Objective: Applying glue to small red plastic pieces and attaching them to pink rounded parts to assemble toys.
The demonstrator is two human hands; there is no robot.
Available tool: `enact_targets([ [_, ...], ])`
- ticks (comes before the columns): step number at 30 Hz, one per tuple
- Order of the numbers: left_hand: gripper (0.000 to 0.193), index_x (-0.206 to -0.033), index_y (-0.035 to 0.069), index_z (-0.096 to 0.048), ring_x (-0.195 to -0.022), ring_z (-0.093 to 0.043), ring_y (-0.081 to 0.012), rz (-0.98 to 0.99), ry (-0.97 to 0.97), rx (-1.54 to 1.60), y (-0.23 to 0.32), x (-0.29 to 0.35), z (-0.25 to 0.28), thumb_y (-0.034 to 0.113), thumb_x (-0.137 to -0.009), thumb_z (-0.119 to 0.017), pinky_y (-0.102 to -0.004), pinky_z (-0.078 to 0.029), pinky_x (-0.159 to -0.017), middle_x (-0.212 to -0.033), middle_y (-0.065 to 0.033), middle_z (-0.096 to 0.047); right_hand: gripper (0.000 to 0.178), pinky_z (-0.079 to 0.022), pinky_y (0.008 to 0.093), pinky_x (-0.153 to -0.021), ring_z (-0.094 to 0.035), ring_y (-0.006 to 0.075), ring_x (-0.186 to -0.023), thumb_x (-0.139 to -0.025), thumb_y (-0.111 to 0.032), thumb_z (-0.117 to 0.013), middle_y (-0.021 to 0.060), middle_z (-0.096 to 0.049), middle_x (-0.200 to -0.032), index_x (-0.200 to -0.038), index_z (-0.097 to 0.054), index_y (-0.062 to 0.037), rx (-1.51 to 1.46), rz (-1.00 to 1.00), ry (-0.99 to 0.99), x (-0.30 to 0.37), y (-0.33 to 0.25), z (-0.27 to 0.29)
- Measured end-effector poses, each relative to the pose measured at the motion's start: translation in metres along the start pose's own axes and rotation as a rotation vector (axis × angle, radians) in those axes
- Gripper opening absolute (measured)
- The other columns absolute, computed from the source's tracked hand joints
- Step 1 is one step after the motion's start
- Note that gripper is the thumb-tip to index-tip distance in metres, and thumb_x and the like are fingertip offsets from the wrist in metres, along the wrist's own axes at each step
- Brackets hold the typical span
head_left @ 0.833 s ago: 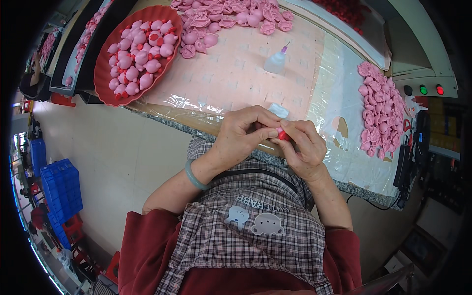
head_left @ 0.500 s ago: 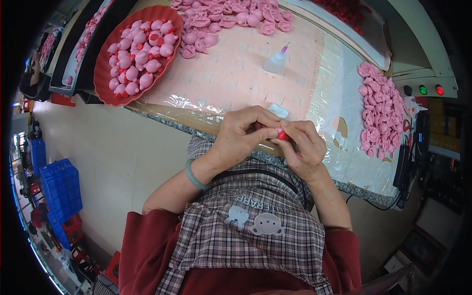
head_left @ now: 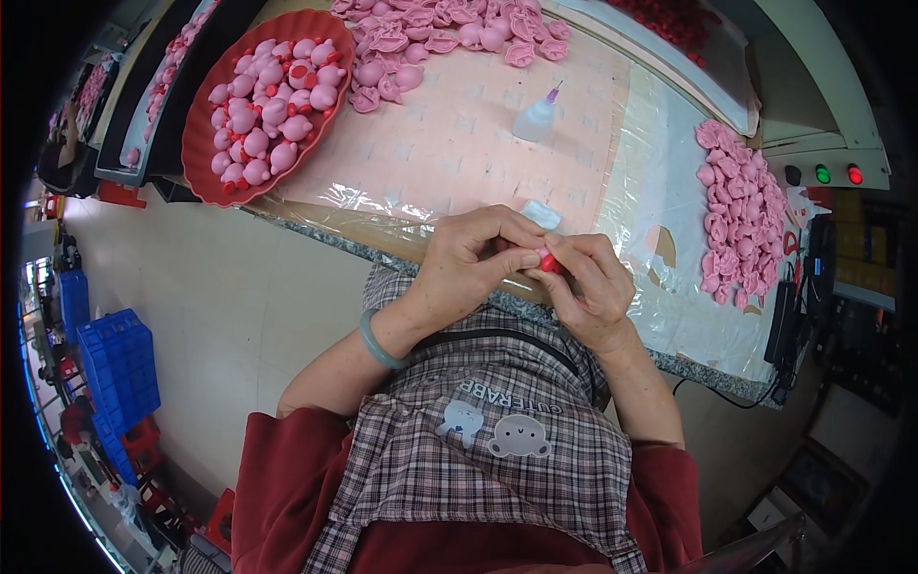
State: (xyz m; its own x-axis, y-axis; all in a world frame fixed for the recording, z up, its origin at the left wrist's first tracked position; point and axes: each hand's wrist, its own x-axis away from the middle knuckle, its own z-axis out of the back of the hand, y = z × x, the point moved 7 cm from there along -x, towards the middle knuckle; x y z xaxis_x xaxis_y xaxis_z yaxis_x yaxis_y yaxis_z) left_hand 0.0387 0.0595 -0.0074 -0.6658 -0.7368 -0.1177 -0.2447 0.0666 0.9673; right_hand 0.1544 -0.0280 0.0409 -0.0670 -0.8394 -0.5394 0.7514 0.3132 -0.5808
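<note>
Between my fingertips, just over the table's front edge, is a small pink and red rubbery figure part [head_left: 547, 259], mostly covered by the fingers. My left hand [head_left: 475, 258] pinches it from the left with thumb and forefinger. My right hand [head_left: 593, 282] grips its red end from the right. A folded white pad [head_left: 541, 214] lies on the table right beyond my fingers. Farther back stands a small translucent squeeze bottle [head_left: 535, 121] with a purple needle tip.
A red scalloped bowl [head_left: 196, 153] of pink and red pieces sits at the left. Pink pieces [head_left: 449, 29] are heaped at the back, and another pink pile [head_left: 741, 215] lies at the right. A machine with lit green and red buttons [head_left: 839, 175] borders the right side.
</note>
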Motion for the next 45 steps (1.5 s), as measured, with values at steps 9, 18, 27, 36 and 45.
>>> enact_targets([
  [9, 0.013, -0.097, -0.002, -0.07, -0.078, -0.066, -0.0093, -0.014, 0.0, -0.026, 0.0, 0.0, 0.0, 0.0, -0.085, -0.071, -0.0214, -0.052, -0.067, -0.094, -0.0073, -0.07, 0.041, -0.056, 0.0258, -0.06, -0.068, 0.0186, -0.073, -0.069, 0.005, -0.08, 0.0122, -0.064, -0.091, -0.108, -0.069, 0.0019, 0.008, 0.01, 0.007, 0.0, 0.0, 0.0],
  [18, 0.013, -0.098, -0.002, -0.07, -0.079, -0.066, -0.0092, -0.006, 0.005, -0.021, -0.001, 0.0, 0.001, 0.001, -0.084, -0.071, -0.0214, -0.052, -0.067, -0.095, -0.0073, -0.07, 0.041, -0.056, 0.0257, -0.06, -0.067, 0.0182, -0.072, -0.069, 0.005, -0.08, 0.0121, -0.064, -0.09, -0.108, -0.069, 0.0015, 0.001, 0.01, 0.013, 0.0, -0.001, 0.0],
  [27, 0.013, -0.098, 0.0, -0.07, -0.08, -0.065, -0.0094, -0.047, 0.006, 0.026, 0.003, 0.0, -0.001, 0.001, -0.085, -0.071, -0.0215, -0.052, -0.068, -0.097, -0.0074, -0.069, 0.043, -0.055, 0.0249, -0.06, -0.066, 0.0181, -0.074, -0.069, 0.004, -0.081, 0.0116, -0.064, -0.092, -0.11, -0.069, -0.0004, -0.037, 0.023, 0.062, -0.001, -0.001, 0.002],
  [36, 0.025, -0.107, 0.002, -0.063, -0.101, -0.061, -0.0126, -0.064, -0.098, 0.132, 0.011, 0.001, -0.006, 0.0, -0.084, -0.071, -0.0258, -0.053, -0.084, -0.113, -0.0079, -0.063, 0.046, -0.055, 0.0289, -0.068, -0.066, 0.0224, -0.083, -0.067, -0.001, -0.082, 0.0126, -0.065, -0.096, -0.111, -0.069, -0.0021, -0.008, 0.008, 0.074, -0.002, -0.004, 0.008],
  [45, 0.028, -0.115, 0.001, -0.056, -0.113, -0.06, -0.0204, -0.004, -0.163, 0.183, 0.007, 0.002, -0.01, -0.001, -0.089, -0.066, -0.035, -0.052, -0.096, -0.122, -0.0144, -0.059, 0.044, -0.054, 0.0328, -0.076, -0.063, 0.0249, -0.09, -0.067, -0.001, -0.081, 0.0127, -0.064, -0.101, -0.109, -0.068, -0.0023, 0.009, 0.085, 0.087, -0.008, -0.005, 0.009],
])
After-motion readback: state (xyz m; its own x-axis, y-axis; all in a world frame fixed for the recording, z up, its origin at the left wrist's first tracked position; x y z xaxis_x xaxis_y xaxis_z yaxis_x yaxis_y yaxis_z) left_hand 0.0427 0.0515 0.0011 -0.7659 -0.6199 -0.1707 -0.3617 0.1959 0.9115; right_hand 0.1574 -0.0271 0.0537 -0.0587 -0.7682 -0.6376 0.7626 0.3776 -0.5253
